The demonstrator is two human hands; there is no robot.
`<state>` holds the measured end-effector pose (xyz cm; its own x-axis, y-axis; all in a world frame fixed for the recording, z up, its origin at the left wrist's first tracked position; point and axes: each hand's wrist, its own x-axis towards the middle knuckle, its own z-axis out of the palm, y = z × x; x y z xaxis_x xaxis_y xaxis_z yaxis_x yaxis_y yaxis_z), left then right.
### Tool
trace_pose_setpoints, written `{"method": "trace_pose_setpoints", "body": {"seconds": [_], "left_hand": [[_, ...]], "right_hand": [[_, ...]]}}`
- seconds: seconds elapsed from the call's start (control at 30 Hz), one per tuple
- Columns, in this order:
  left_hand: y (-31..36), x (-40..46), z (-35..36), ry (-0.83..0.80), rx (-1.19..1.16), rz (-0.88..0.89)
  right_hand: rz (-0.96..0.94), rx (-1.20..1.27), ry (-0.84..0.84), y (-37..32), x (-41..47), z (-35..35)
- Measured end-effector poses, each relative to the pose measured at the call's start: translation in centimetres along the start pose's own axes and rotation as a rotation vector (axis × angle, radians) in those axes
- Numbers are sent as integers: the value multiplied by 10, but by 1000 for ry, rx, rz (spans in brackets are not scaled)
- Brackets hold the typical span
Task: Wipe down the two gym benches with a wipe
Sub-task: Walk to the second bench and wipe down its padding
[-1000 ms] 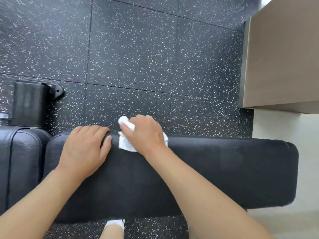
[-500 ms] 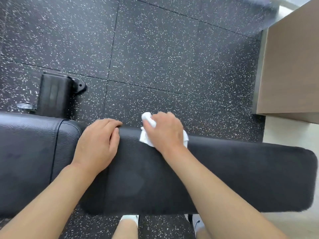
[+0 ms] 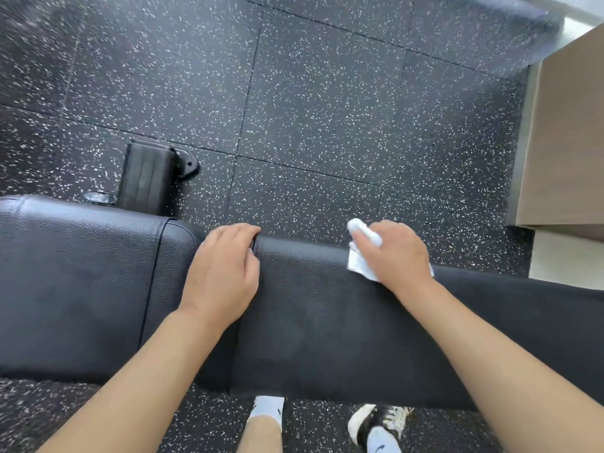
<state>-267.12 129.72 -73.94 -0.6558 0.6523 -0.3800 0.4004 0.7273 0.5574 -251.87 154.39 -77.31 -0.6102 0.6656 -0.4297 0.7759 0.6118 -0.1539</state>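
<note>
A black padded gym bench (image 3: 327, 322) runs across the lower half of the view, its long pad on the right and a second pad section (image 3: 75, 289) on the left. My right hand (image 3: 395, 253) grips a crumpled white wipe (image 3: 359, 256) and presses it on the far edge of the long pad. My left hand (image 3: 222, 273) rests on the pad's left end, fingers curled over the far edge by the gap between the pads.
Black speckled rubber floor tiles (image 3: 310, 109) lie beyond the bench. A black bench foot with a wheel (image 3: 147, 178) stands at the back left. A wooden cabinet (image 3: 565, 142) fills the right edge. My feet in white socks (image 3: 266, 416) show below the bench.
The view has shifted left, showing more of the left pad. My right hand has slid the wipe to the right along the far edge, away from my left hand.
</note>
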Motion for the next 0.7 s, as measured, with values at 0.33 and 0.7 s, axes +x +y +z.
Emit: {"method": "trace_pose_setpoints", "body": {"seconds": [0.33, 0.7], "left_hand": [[42, 2, 39, 14, 260, 119], [201, 25, 148, -239, 415, 264]], "right_hand": [[-212, 33, 187, -64, -14, 15], [-65, 78, 131, 148, -10, -22]]}}
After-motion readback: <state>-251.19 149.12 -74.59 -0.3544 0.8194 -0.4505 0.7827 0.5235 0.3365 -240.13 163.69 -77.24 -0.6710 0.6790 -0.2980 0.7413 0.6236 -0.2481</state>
